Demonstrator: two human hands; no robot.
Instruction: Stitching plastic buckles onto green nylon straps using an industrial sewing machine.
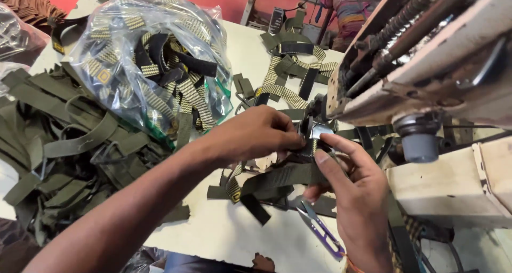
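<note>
- Left hand (pixel 256 134) pinches a black buckle (pixel 308 137) on an olive webbing strap (pixel 282 178) — best kept flat.
- Right hand (pixel 354 185) grips the strap underneath, thumb steadying it near the sewing machine (pixel 426 75).

1. At centre frame, the left hand (pixel 256 134) and right hand (pixel 354 185) pinch an olive strap (pixel 282 178) with a dark buckle (pixel 309 131).
2. A clear bag of straps (pixel 152 59) sits upper left on the bench (pixel 224 233).
3. Loose olive straps (pixel 64 150) pile at left.
4. Purple snips (pixel 322 233) lie lower centre.
5. A sewing machine (pixel 437 65) fills the upper right.
</note>
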